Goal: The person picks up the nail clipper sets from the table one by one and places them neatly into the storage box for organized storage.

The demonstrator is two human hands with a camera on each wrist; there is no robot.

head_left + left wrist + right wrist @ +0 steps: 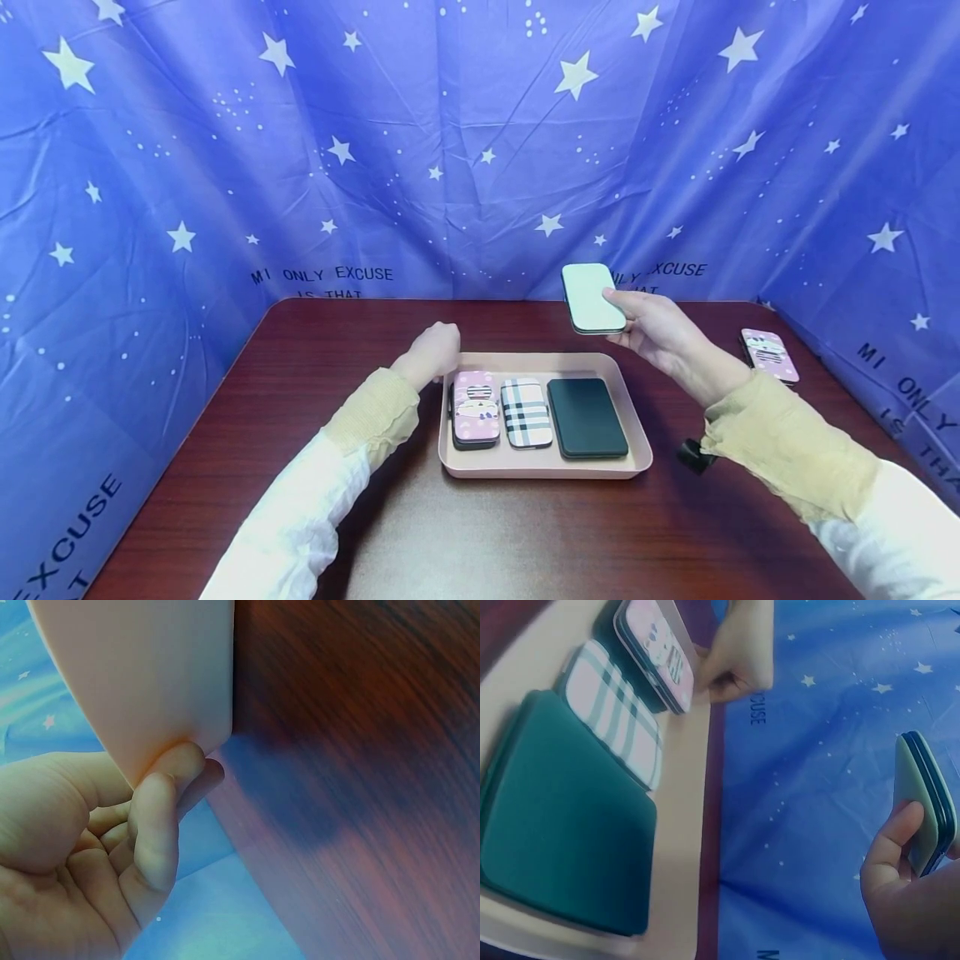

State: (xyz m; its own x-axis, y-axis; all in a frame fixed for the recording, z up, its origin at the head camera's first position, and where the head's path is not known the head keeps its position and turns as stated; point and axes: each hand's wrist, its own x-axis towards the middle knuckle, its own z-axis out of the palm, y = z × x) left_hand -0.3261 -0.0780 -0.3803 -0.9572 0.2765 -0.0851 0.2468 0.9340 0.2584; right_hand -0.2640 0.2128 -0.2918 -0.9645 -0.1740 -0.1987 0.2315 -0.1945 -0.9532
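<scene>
My left hand (431, 352) pinches the far-left corner of a shallow beige tray (536, 472); the left wrist view shows thumb and curled fingers on the tray wall (161, 675). My right hand (667, 337) holds a flat mint-green case (588, 293) in the air beyond the tray's far right side. In the right wrist view its dark edge shows a seam, and the case (915, 795) looks closed. Inside the tray, from left to right, lie a pink patterned case (476, 407) with something dark under it, a plaid case (527, 413) and a larger dark green case (588, 418).
Another pink patterned case (770, 356) lies on the brown table (480, 542) at the far right. A small black object (696, 456) is partly hidden by my right forearm. A blue star-printed curtain (480, 167) hangs behind the table and along its sides.
</scene>
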